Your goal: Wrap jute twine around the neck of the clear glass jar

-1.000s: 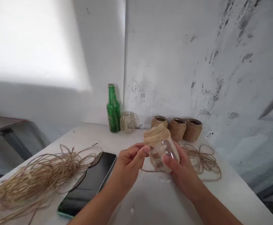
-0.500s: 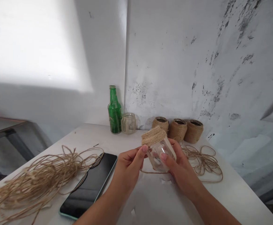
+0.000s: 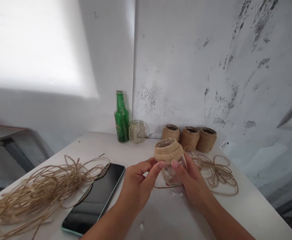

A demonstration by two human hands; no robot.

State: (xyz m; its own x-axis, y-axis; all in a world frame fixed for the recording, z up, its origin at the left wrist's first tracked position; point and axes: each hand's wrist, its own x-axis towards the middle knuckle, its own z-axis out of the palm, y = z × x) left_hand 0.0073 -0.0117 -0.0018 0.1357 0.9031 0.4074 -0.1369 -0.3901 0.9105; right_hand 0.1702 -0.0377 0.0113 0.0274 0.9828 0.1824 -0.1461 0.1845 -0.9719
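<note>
Clear glass jar (image 3: 172, 175), upper part wound in tan jute twine (image 3: 168, 150), held upright; fingers of left hand (image 3: 138, 183) and right hand (image 3: 193, 183) clamped on it, thumbs just below the twine. Left of the jar: black smartphone (image 3: 95, 200). Right: loose twine coil (image 3: 217, 175), on white tabletop (image 3: 146, 146).

Glass jar (image 3: 173, 175): tan twine (image 3: 168, 150) in horizontal coils; green bottle (image 3: 122, 121); white wall (image 3: 186, 66), black speckles.

white table (image 3: 98, 150) | jute twine (image 3: 35, 196) | smartphone (image 3: 93, 200) | green bottle (image 3: 122, 121) | glass jar (image 3: 137, 131) | twine-wrapped jars (image 3: 189, 139)
</note>
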